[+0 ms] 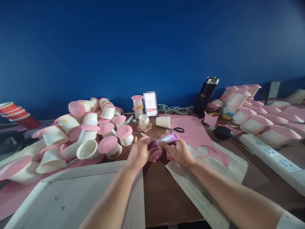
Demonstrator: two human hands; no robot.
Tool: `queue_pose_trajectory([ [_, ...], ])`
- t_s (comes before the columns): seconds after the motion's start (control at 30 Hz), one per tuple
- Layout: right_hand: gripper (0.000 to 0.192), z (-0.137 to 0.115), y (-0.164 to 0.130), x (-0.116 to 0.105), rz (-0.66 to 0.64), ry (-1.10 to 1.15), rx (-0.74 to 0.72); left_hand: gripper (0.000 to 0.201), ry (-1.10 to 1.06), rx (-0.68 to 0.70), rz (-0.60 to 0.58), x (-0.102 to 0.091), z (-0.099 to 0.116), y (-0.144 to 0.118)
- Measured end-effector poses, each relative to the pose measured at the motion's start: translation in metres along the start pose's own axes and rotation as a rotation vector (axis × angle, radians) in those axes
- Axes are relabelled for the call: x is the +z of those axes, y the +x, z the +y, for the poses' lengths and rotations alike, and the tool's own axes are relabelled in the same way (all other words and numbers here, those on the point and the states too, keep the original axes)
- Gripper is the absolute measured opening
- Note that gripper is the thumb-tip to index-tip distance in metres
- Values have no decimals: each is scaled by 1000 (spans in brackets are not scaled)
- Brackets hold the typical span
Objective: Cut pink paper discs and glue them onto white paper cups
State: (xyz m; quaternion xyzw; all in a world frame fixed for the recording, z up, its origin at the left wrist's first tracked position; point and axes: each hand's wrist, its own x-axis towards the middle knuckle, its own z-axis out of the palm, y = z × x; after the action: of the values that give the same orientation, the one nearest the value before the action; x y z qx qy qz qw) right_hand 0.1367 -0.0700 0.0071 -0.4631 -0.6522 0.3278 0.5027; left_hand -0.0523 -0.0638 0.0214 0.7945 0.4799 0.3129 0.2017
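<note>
Hands, left (pixel 139 153) and right (pixel 179 152), each grip clenched around purple glue stick (pixel 166 139), label unreadable.

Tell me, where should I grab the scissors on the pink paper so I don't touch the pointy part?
Take the scissors by the black loop handles, which point right, toward the black mouse. Come from above on that right side: they lie flat on the pink paper, and the blades point left toward the tipped paper cup. Both hands are busy, the left hand and right hand holding a purple glue stick.
</note>
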Motion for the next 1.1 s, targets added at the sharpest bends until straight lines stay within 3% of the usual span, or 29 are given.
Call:
queue_pose_trajectory([
  [0.4,27,3,5,-5,-129,138,76,14,89,51,34,0,6,-2],
  [0.63,31,-4,6,-3,-141,260,148,14,106,41,48,4,10,-3],
  [0.87,31,-13,5,-5,-162,252,200,8,132,71,78,9,13,-6],
  [1.1,26,-1,5,-4,-170,221,145,13,165,102,69,9,10,-3],
])
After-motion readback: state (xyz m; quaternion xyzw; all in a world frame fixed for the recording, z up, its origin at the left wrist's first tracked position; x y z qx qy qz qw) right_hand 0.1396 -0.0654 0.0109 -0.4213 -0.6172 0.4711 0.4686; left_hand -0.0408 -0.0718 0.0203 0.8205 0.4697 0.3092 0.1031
